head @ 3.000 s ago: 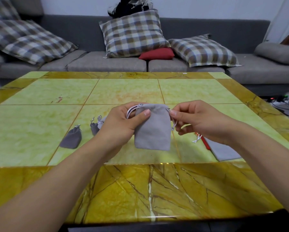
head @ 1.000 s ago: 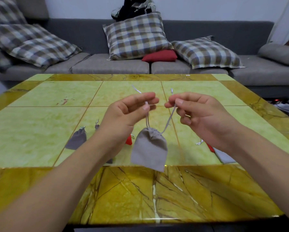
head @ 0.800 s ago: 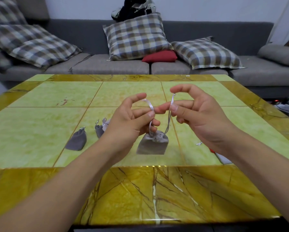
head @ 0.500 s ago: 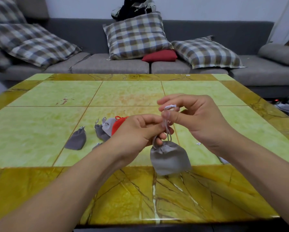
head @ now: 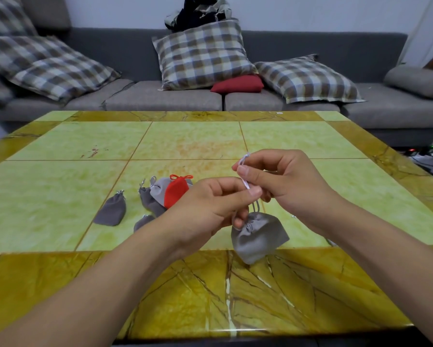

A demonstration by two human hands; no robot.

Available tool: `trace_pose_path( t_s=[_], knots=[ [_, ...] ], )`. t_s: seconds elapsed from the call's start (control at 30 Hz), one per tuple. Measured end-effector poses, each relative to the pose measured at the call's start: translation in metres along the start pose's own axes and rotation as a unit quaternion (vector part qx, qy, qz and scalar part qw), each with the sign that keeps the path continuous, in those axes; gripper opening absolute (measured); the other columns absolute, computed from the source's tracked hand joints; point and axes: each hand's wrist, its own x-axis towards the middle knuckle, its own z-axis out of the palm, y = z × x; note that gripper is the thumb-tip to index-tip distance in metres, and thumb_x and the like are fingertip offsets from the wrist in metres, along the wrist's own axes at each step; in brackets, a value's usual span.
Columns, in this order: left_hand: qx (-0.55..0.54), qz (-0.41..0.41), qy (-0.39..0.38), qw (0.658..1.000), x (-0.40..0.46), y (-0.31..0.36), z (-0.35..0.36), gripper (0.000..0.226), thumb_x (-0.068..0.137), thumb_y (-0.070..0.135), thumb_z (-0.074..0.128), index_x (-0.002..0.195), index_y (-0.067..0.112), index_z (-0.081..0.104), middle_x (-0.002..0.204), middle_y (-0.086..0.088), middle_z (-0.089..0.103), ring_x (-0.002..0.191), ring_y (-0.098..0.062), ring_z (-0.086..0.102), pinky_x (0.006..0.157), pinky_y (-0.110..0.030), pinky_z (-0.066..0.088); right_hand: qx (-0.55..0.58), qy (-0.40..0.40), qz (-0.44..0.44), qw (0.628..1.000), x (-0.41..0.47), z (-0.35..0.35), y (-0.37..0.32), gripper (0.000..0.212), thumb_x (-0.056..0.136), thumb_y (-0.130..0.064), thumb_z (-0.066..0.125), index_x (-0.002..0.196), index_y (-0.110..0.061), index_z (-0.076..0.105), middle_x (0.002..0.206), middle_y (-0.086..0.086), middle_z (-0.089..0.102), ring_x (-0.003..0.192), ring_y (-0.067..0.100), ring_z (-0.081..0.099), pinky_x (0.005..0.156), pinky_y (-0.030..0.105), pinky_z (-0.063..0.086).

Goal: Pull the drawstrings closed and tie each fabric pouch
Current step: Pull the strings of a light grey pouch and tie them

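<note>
Nearby, tied pouches (head: pixel 158 196) partly behind left hand (head: pixel 210 209), both hands pinching grey pouch's (head: pixel 258 236) drawstring (head: pixel 245 180), right hand (head: pixel 283 181) perhaps hiding another.

We see a grey pouch (head: pixel 258 236) hanging by its pale drawstrings (head: pixel 245 182), mouth cinched, above the table's (head: pixel 60 146) near edge. Left of centre: red pouch (head: pixel 176 191) with tied bow, grey pouches (head: pixel 111 209) beside it, probably all tied.

Grey drawstring pouch (head: pixel 258 236), mouth cinched, hanging by white cords (head: pixel 245 180) pinched in left hand (head: pixel 210 209) and right hand (head: pixel 283 179); tied pouches (head: pixel 160 196) on green-yellow table (head: pixel 60 171).
</note>
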Motion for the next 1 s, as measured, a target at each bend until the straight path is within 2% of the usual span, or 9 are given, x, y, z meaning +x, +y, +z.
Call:
trace_pose_path(
  t_s=[0.1,0.2,0.37,0.5,0.63,0.73,0.8,0.9,1.0],
  knots=[
    [0.002,0.006,0.027,1.000,0.001,-0.004,-0.002,0.037,0.085,0.023,0.066,0.103,-0.010,0.066,0.062,-0.003,0.053,0.054,-0.011,0.047,0.054,-0.017,0.045,-0.002,-0.007,0.021,1.000,0.000,-0.001,-0.001,0.022,0.092,-0.023,0.064,0.095,-0.004,0.074,0.059,0.004,0.055,0.050,0.011,0.043,0.048,0.023,0.037],
    [-0.024,0.009,0.061,0.998,0.003,-0.001,-0.006,0.033,0.089,0.019,0.063,0.101,-0.011,0.064,0.066,-0.005,0.059,0.056,-0.014,0.051,0.055,-0.019,0.048,-0.002,-0.008,0.039,0.999,0.000,-0.005,-0.004,0.022,0.092,-0.018,0.065,0.091,0.003,0.072,0.055,-0.001,0.058,0.051,0.011,0.045,0.048,0.021,0.039],
    [-0.040,0.015,0.123,0.991,0.005,0.000,-0.013,0.028,0.091,0.017,0.063,0.099,-0.009,0.070,0.073,-0.007,0.068,0.062,-0.014,0.059,0.059,-0.018,0.052,0.013,0.009,0.044,0.999,-0.002,-0.007,-0.005,0.010,0.089,-0.005,0.067,0.095,-0.003,0.074,0.071,0.010,0.072,0.063,0.014,0.060,0.057,0.023,0.048],
    [-0.021,0.036,0.178,0.983,0.006,-0.001,-0.015,0.022,0.090,0.016,0.067,0.096,-0.004,0.073,0.071,-0.005,0.069,0.057,-0.011,0.057,0.052,-0.013,0.047,0.046,-0.017,0.093,0.994,-0.003,-0.007,-0.007,0.036,0.086,-0.002,0.070,0.120,-0.009,0.063,0.085,0.019,0.075,0.069,0.018,0.067,0.062,0.028,0.051],
    [0.032,0.069,0.186,0.980,0.000,0.001,-0.011,0.013,0.087,0.011,0.070,0.098,0.005,0.075,0.067,-0.002,0.069,0.052,-0.005,0.057,0.043,-0.007,0.038,0.025,-0.106,0.143,0.984,-0.006,-0.009,-0.010,0.047,0.082,-0.005,0.074,0.127,-0.013,0.062,0.081,0.016,0.076,0.072,0.021,0.069,0.062,0.028,0.054],
    [0.093,0.081,0.139,0.983,-0.002,0.004,-0.010,0.013,0.083,0.008,0.074,0.096,0.008,0.076,0.080,-0.010,0.076,0.065,-0.008,0.065,0.052,-0.011,0.045,0.016,-0.168,0.161,0.972,-0.010,-0.005,-0.011,0.036,0.084,-0.005,0.073,0.119,-0.014,0.068,0.080,0.017,0.075,0.070,0.025,0.069,0.057,0.028,0.054],
    [0.115,0.088,0.111,0.983,-0.003,0.006,-0.011,0.015,0.080,0.005,0.076,0.096,0.006,0.075,0.083,-0.011,0.077,0.069,-0.011,0.069,0.059,-0.016,0.050,-0.029,-0.157,0.156,0.975,-0.010,-0.004,-0.011,0.022,0.081,-0.007,0.076,0.103,-0.007,0.073,0.081,0.017,0.076,0.063,0.022,0.069,0.050,0.025,0.051],
    [0.159,0.114,0.122,0.973,-0.005,0.009,-0.013,0.020,0.079,-0.001,0.076,0.099,0.003,0.072,0.079,-0.006,0.077,0.059,-0.001,0.067,0.047,-0.007,0.043,-0.099,-0.107,0.144,0.979,-0.008,-0.005,-0.008,0.017,0.079,-0.011,0.080,0.084,0.004,0.072,0.062,0.013,0.071,0.047,0.014,0.060,0.041,0.019,0.042],
    [0.219,0.164,0.143,0.951,-0.006,0.009,-0.015,0.019,0.080,0.000,0.077,0.098,0.005,0.073,0.082,-0.002,0.077,0.064,0.001,0.069,0.048,-0.005,0.042,-0.110,-0.087,0.116,0.983,-0.008,-0.003,-0.006,0.022,0.077,-0.017,0.082,0.076,0.003,0.072,0.055,0.004,0.068,0.047,0.006,0.056,0.046,0.014,0.039]
  ],
)
